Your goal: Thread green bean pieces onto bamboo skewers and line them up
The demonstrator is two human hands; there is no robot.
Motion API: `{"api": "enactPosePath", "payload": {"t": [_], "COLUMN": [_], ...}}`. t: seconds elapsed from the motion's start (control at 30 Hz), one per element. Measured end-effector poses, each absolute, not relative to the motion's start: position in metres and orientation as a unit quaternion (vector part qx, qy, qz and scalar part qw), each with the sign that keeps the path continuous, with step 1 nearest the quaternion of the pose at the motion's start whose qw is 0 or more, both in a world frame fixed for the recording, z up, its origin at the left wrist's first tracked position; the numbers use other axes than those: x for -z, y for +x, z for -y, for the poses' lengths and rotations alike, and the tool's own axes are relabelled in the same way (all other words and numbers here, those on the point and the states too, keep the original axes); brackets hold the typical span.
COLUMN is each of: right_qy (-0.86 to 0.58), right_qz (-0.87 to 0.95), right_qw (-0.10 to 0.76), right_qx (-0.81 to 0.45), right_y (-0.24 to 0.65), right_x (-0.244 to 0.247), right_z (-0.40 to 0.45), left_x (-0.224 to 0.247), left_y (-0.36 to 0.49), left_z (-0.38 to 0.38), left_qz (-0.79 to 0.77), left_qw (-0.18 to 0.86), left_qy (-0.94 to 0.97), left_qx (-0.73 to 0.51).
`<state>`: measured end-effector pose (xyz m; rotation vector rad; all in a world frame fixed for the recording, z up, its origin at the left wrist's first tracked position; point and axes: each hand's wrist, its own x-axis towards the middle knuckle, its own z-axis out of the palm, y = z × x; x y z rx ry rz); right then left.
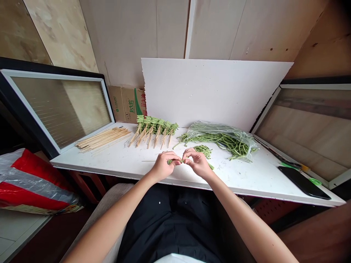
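Observation:
My left hand (163,165) is closed around a thin bamboo skewer (148,161), whose bare end sticks out to the left. Green bean pieces show between its fingers. My right hand (197,163) pinches a short green bean piece (182,160) at the skewer's other end, fingertips almost touching those of my left hand. Just behind my right hand lies a small heap of cut bean pieces (203,150). Farther back, finished-looking bean skewers (157,126) are stacked in a row, their sticks pointing toward me.
Loose bamboo skewers (102,139) lie at the left of the white table (126,164). A clear plastic bag of long beans (225,140) rests at the back right. Scissors (287,163) and a black phone (303,181) are on the right. A white board (214,93) leans behind.

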<state>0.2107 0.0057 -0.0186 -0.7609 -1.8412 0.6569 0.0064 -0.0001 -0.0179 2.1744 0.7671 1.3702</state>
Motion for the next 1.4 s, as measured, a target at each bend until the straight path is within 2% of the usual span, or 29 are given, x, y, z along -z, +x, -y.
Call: {"api": "enactPosePath", "payload": {"t": [0.13, 0.2, 0.27, 0.37, 0.53, 0.7, 0.93, 1.1, 1.2, 1.4], "right_qy": [-0.326, -0.369, -0.426, -0.509, -0.558, -0.553, -0.566, -0.478, -0.409, -0.358], "right_qz": [0.75, 0.69, 0.641, 0.671, 0.749, 0.776, 0.758, 0.783, 0.812, 0.824], "right_qw": [0.521, 0.576, 0.615, 0.529, 0.332, 0.265, 0.306, 0.351, 0.345, 0.399], "right_qx": [-0.246, -0.237, -0.17, -0.106, -0.131, -0.146, -0.106, -0.189, -0.233, -0.183], "right_y": [0.243, 0.275, 0.31, 0.341, 0.331, 0.321, 0.317, 0.276, 0.244, 0.22], "right_x": [0.011, 0.008, 0.007, 0.011, 0.026, 0.037, 0.023, 0.003, 0.0, 0.006], "right_z": [-0.021, -0.033, -0.046, -0.057, -0.057, -0.058, -0.051, -0.026, -0.009, 0.003], "left_x": [0.012, 0.01, 0.009, 0.015, 0.029, 0.033, 0.039, 0.038, 0.038, 0.032], "left_y": [0.0, -0.006, -0.011, -0.016, -0.02, -0.024, -0.029, -0.025, -0.018, -0.011], "left_z": [0.002, 0.001, -0.003, -0.011, -0.019, -0.022, -0.028, -0.022, -0.017, -0.011], "left_qz": [-0.278, -0.277, -0.283, -0.299, -0.32, -0.334, -0.351, -0.307, -0.303, -0.315], "left_qw": [0.192, 0.215, 0.248, 0.239, 0.168, 0.164, 0.199, 0.171, 0.174, 0.192], "left_qy": [0.817, 0.815, 0.802, 0.796, 0.824, 0.827, 0.825, 0.856, 0.847, 0.824], "left_qx": [-0.467, -0.461, -0.464, -0.469, -0.435, -0.421, -0.397, -0.379, -0.4, -0.431]}}
